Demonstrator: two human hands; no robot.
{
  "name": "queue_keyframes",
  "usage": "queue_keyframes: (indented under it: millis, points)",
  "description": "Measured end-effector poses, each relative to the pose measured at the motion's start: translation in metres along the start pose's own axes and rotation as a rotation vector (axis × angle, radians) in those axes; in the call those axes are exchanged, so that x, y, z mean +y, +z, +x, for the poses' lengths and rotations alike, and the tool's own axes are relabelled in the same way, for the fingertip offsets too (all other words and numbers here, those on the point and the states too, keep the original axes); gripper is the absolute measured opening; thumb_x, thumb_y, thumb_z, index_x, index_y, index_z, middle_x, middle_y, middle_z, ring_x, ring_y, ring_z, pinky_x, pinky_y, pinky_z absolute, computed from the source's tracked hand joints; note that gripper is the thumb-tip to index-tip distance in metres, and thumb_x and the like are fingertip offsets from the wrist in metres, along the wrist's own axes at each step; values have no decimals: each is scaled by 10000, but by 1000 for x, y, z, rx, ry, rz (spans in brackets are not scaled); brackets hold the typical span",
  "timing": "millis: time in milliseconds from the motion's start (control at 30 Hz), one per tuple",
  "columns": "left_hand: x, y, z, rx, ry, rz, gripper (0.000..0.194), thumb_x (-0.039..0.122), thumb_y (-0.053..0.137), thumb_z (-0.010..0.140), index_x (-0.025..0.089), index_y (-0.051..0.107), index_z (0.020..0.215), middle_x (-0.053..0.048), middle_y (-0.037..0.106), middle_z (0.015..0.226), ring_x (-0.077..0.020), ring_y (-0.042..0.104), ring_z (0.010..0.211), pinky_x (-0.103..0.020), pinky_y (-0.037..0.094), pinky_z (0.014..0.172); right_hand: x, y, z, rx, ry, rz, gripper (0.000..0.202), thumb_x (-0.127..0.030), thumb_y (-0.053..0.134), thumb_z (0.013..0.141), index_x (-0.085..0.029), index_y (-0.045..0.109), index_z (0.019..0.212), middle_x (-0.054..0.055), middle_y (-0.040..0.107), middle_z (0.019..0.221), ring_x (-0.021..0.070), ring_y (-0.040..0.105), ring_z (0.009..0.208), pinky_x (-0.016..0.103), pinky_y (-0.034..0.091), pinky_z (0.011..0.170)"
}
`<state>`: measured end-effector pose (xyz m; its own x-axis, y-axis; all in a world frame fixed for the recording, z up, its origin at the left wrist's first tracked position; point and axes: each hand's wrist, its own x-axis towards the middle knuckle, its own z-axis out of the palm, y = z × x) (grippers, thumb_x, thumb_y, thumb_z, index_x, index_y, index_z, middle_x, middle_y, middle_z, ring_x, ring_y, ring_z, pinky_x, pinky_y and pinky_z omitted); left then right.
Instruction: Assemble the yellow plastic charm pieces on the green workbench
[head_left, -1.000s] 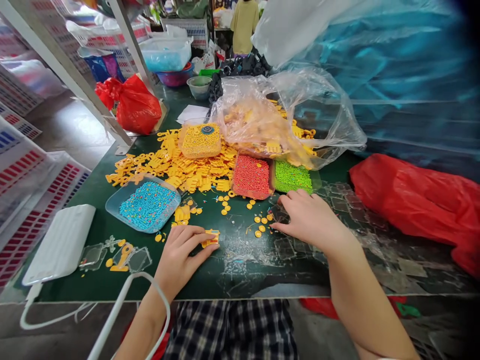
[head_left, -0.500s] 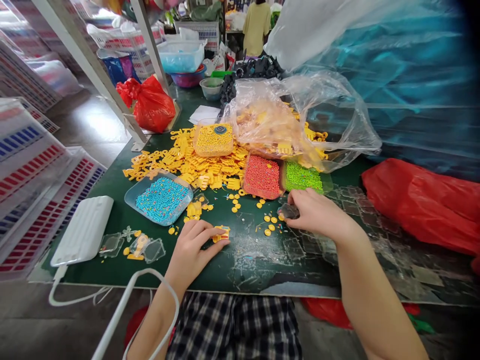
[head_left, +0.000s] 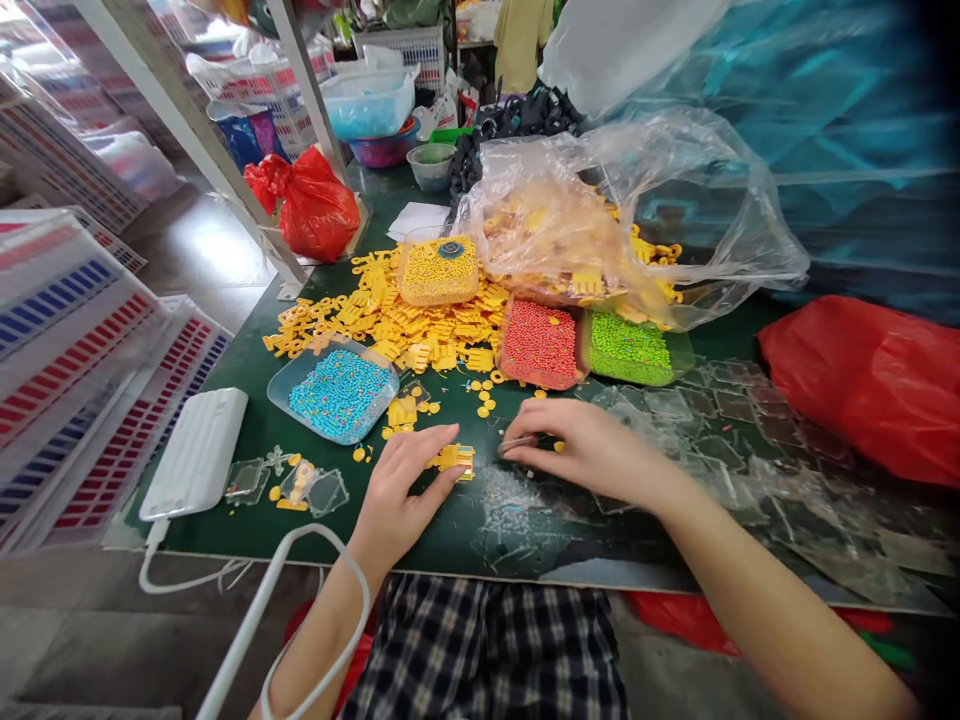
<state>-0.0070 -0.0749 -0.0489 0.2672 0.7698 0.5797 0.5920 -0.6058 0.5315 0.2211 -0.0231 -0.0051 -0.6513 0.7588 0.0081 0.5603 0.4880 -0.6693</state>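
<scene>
A small yellow plastic piece [head_left: 459, 461] with coloured rows lies on the green table between the parted thumb and fingers of my left hand [head_left: 397, 490]. To its right, my right hand [head_left: 577, 445] pinches a thin, clear, dark-looking plate [head_left: 519, 442] between thumb and fingertips. Beyond the hands stand trays of blue beads [head_left: 334, 392], red beads [head_left: 540, 342] and green beads [head_left: 628, 345]. A box of yellow beads [head_left: 439, 268] sits on a heap of yellow pieces [head_left: 337, 320].
Clear square plates [head_left: 739, 405] are strewn at the right beside a red bag [head_left: 862, 385]. A white power bank [head_left: 193, 450] with a cable lies at the left. Behind the trays rests a clear plastic bag [head_left: 540, 220] of yellow pieces. A person [head_left: 517, 45] stands far back.
My right hand has moved left, toward the yellow piece, with the clear plate in its fingers. My left thumb and fingers have spread apart around the yellow piece. The view has shifted slightly.
</scene>
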Motion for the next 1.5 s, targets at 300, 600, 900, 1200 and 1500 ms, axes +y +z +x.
queue_keyframes:
  millis: [300, 600, 900, 1200, 1500]
  points:
    - [0, 1, 0, -45, -14, -71, 96, 244, 641, 894, 205, 676, 974, -16, 704, 782, -143, 610, 718, -266, 503, 675, -10, 49, 6, 173, -102, 207, 76, -258, 637, 878, -192, 611, 849, 0, 612, 784, 153, 554, 784, 260, 397, 689]
    - [-4, 4, -7, 78, -114, -129, 190, 134, 650, 857, 210, 675, 1029, -11, 673, 804, -139, 605, 727, -268, 513, 683, -2, 47, 11, 119, 73, 899, 254, -324, 613, 828, -232, 443, 993, -10, 652, 813, 137, 550, 699, 277, 409, 657]
    - [-2, 0, 2, -164, -44, -41, 432, 380, 698, 836, 255, 616, 1241, -17, 648, 816, -166, 588, 765, -307, 490, 724, 0, 52, 10, 223, 106, 876, 259, -323, 620, 812, -225, 482, 1009, -38, 636, 746, 138, 593, 774, 288, 431, 741]
    - [-6, -22, 21, -424, 62, 140, 376, 451, 678, 814, 211, 634, 1100, -59, 681, 976, -198, 614, 892, -334, 500, 814, 0, 58, 11, 190, 107, 604, 168, -237, 613, 858, -215, 600, 1024, 9, 709, 843, 176, 639, 840, 306, 473, 748]
    - [-28, -18, 14, -474, -110, 101, 382, 433, 691, 809, 195, 619, 1099, -77, 662, 1039, -214, 602, 991, -352, 510, 875, 7, 51, 9, 267, -180, -231, 312, -421, 682, 829, -166, 666, 1009, 95, 678, 1005, 263, 560, 944, 396, 425, 780]
